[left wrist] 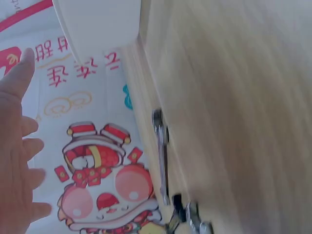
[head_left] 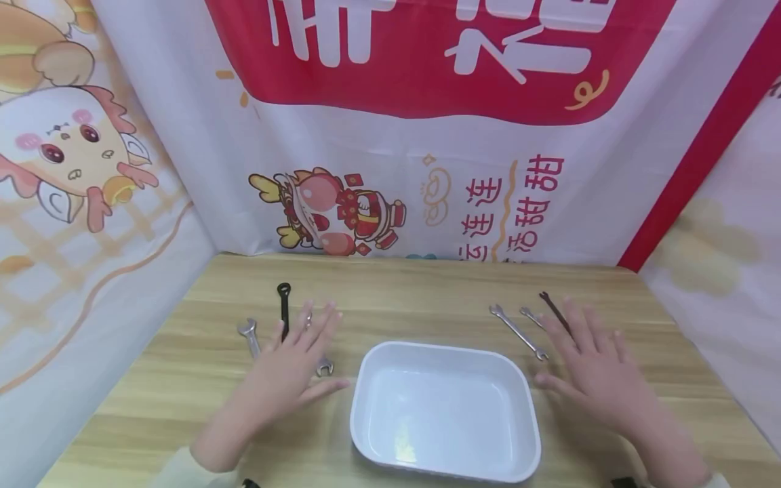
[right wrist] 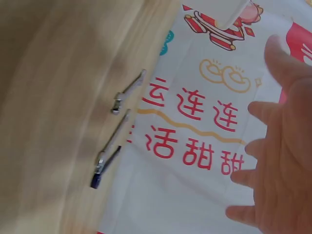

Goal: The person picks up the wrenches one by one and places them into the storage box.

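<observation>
My left hand [head_left: 285,373] hovers with spread fingers over the wrenches at the left. Among these are a silver wrench [head_left: 251,335], a black wrench [head_left: 284,306] and another silver wrench [head_left: 325,367] partly hidden by the hand. In the left wrist view they lie on the table well apart from the fingers [left wrist: 34,180]. My right hand [head_left: 601,379] is likewise spread, above the right-hand group: a long silver wrench [head_left: 518,332], a smaller silver wrench [head_left: 531,316] and a dark wrench [head_left: 554,310], the last two partly covered. Neither hand holds anything.
A white rectangular tub [head_left: 364,379] stands between the hands on the wood-grain table [head_left: 415,291]. Printed cloth [head_left: 427,149] hangs behind the table's back edge, with more cloth at both sides.
</observation>
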Demonstrator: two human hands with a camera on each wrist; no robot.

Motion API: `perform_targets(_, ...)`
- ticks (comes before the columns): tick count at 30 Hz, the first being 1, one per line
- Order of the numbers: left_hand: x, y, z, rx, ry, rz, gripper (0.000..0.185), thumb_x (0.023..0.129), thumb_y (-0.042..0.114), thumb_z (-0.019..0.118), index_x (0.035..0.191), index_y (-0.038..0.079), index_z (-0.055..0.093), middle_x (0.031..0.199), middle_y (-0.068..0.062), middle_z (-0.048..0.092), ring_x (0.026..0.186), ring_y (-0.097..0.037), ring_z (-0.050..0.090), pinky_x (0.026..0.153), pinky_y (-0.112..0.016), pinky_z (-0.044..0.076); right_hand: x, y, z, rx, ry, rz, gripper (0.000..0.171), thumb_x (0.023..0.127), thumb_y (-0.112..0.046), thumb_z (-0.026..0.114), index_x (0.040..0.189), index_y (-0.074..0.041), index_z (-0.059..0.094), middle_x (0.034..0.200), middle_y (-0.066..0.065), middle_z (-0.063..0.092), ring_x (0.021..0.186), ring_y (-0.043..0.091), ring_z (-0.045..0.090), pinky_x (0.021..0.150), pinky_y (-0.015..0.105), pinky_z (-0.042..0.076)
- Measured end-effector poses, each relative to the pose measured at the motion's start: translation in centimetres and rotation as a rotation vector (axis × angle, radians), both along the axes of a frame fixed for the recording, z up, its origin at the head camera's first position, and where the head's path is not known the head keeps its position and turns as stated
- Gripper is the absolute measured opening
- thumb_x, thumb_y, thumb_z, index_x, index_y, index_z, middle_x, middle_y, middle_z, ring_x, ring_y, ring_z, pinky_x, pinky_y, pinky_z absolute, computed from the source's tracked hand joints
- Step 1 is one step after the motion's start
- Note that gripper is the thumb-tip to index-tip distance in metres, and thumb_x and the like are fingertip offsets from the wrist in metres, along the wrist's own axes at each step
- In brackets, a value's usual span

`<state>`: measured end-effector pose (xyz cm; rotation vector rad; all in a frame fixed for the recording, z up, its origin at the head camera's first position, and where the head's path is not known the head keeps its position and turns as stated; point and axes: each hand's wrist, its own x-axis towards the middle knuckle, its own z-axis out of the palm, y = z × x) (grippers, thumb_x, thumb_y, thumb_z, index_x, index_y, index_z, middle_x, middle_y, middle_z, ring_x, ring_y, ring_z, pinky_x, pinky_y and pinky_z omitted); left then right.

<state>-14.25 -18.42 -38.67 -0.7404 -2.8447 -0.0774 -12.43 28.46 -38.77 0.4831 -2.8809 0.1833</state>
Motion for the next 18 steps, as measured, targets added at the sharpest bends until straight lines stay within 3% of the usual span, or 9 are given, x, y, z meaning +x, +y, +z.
perform_targets(6,0.9,0.9,-0.4,0.144,-0.157,-0.064,0.093,0.092,0.062,0.057,0.161,0.021,0.011,0.167,-0.001,0.01,0.155,-0.033,0.01,0.118,-0.062,0.024,0.4,-0.1,-0.5,0.006,-0.008,0.091,0.094,0.086,-0.056,0.069,0.16,-0.027,0.019,0.17,0.006,-0.001,0.151,0.04,0.014,0.099,0.08,0.03)
perform_targets(11,1.1,1.1,-0.7,0.213,-0.254,-0.108,0.093,0.091,0.064,0.057,0.16,0.016,0.017,0.166,-0.002,0.012,0.153,-0.033,0.017,0.12,-0.056,0.024,0.7,-0.3,-0.8,-0.034,-0.03,0.158,0.095,0.084,-0.057,0.07,0.159,-0.028,0.021,0.167,0.011,0.017,0.145,0.041,0.028,0.093,0.078,0.038)
perform_targets(12,1.1,1.1,-0.7,0.227,-0.272,-0.118,0.093,0.09,0.064,0.057,0.16,0.016,0.018,0.166,-0.002,0.013,0.153,-0.033,0.018,0.12,-0.056,0.024,0.8,-0.3,-0.8,-0.05,-0.039,0.174,0.094,0.084,-0.056,0.071,0.159,-0.027,0.022,0.166,0.012,0.02,0.145,0.041,0.028,0.094,0.077,0.038)
perform_targets(13,1.1,1.2,-0.8,0.239,-0.292,-0.125,0.093,0.09,0.064,0.058,0.16,0.016,0.019,0.166,-0.002,0.014,0.153,-0.032,0.019,0.12,-0.056,0.025,0.9,-0.4,-0.9,-0.058,-0.041,0.193,0.094,0.084,-0.056,0.071,0.159,-0.026,0.023,0.165,0.011,0.022,0.146,0.04,0.027,0.105,0.074,0.033)
perform_targets(16,1.1,1.4,-1.0,0.267,-0.339,-0.146,0.093,0.089,0.063,0.06,0.16,0.017,0.02,0.166,-0.002,0.015,0.153,-0.032,0.021,0.119,-0.058,0.027,1.1,-0.5,-1.2,-0.078,-0.028,0.245,0.096,0.081,-0.056,0.074,0.158,-0.024,0.027,0.165,0.008,0.025,0.147,0.032,0.028,0.106,0.066,0.039)
perform_targets(17,1.2,1.5,-1.1,0.271,-0.35,-0.149,0.094,0.089,0.063,0.061,0.16,0.018,0.02,0.166,-0.002,0.015,0.153,-0.031,0.02,0.119,-0.059,0.027,1.2,-0.5,-1.4,-0.091,-0.023,0.262,0.096,0.08,-0.057,0.075,0.157,-0.024,0.029,0.165,0.007,0.027,0.148,0.029,0.027,0.115,0.058,0.033)
perform_targets(18,1.2,1.6,-1.1,0.271,-0.36,-0.148,0.094,0.088,0.063,0.062,0.16,0.019,0.018,0.166,0.0,0.014,0.153,-0.03,0.019,0.119,-0.058,0.026,1.2,-0.6,-1.4,-0.102,-0.017,0.276,0.097,0.078,-0.057,0.076,0.157,-0.023,0.031,0.164,0.005,0.028,0.148,0.027,0.028,0.115,0.057,0.033)
